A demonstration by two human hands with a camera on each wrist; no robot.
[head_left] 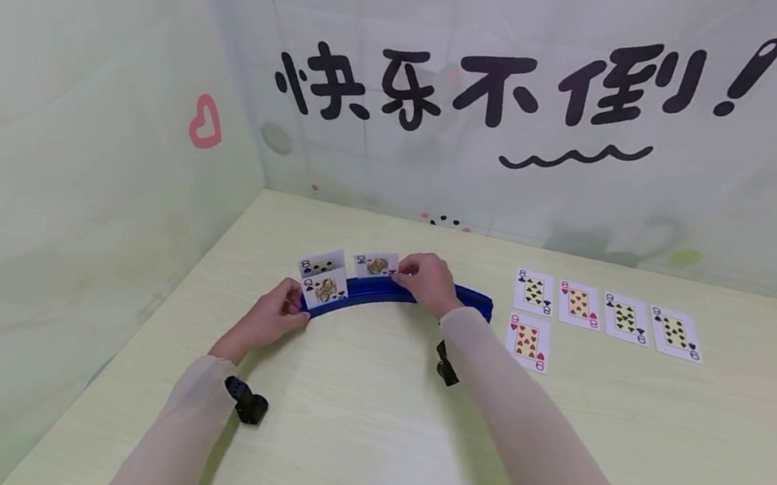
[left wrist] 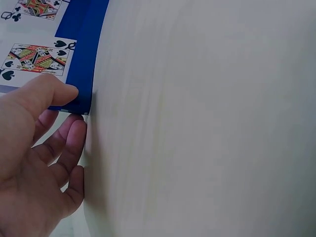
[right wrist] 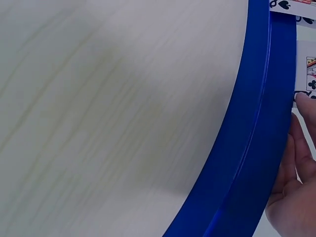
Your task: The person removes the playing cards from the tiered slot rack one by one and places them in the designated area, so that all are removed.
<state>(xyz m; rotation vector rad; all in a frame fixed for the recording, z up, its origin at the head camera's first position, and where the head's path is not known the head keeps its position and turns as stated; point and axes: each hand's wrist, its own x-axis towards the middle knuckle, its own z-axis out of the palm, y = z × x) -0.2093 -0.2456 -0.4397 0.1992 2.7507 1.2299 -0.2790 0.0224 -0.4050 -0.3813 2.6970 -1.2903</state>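
Note:
A curved blue card holder [head_left: 375,290] lies on the table. My left hand [head_left: 266,317] grips its left end, the thumb over the front and the other fingers at the end edge, as the left wrist view shows. Near that end stand a queen of spades [head_left: 325,290] and, behind it, a black eight [head_left: 317,266], partly covered. My right hand [head_left: 428,280] pinches the lower right corner of a queen of clubs [head_left: 376,265] at the holder's back slot. In the right wrist view only part of this card [right wrist: 306,74] shows, beside the fingers.
Right of the holder, several cards lie face up in a row, among them an eight of hearts [head_left: 578,304] and a nine of spades [head_left: 675,334]. A nine of hearts [head_left: 527,343] lies below the row. Printed cloth walls [head_left: 398,170] enclose the table's back and sides.

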